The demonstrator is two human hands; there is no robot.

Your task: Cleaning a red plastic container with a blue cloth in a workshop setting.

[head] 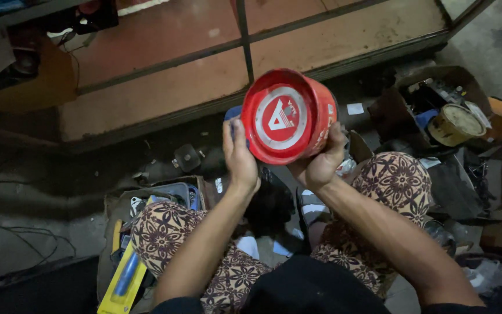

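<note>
**Red tin being held up between both hands over a cluttered floor**

At the far left, on the floor, a yellow package with a blue tool (124,279) is lying beside the person's left knee, and an open tray of small tools (172,195) is sitting just behind that knee. The person is sitting low, legs in patterned brown trousers (164,229), looking down.

The left hand (239,157) is rising from the lap and pressing against the left edge of a round red tin (286,116), thumb up along the rim and the fingers (232,136) curled loosely behind it; how far they are wrapping around the back cannot be told. The tin is being held in the air, tilted so that its circular red and white face is pointing toward the camera, above the gap between the knees.

The right hand (321,160) is cupping the tin's lower right side, fingers closed against its wall, so both hands are sharing the hold.

Further right, an open cardboard box (413,96) of odds and ends is standing on the floor with a yellowish round tin (454,123) in it.

The grip looks like a squeeze from two sides rather than a full wrap, so the tin could be slipping downward if either palm eases, landing among the parts below; if the lid is loose, tilting it this far could be spilling whatever is inside.
</note>
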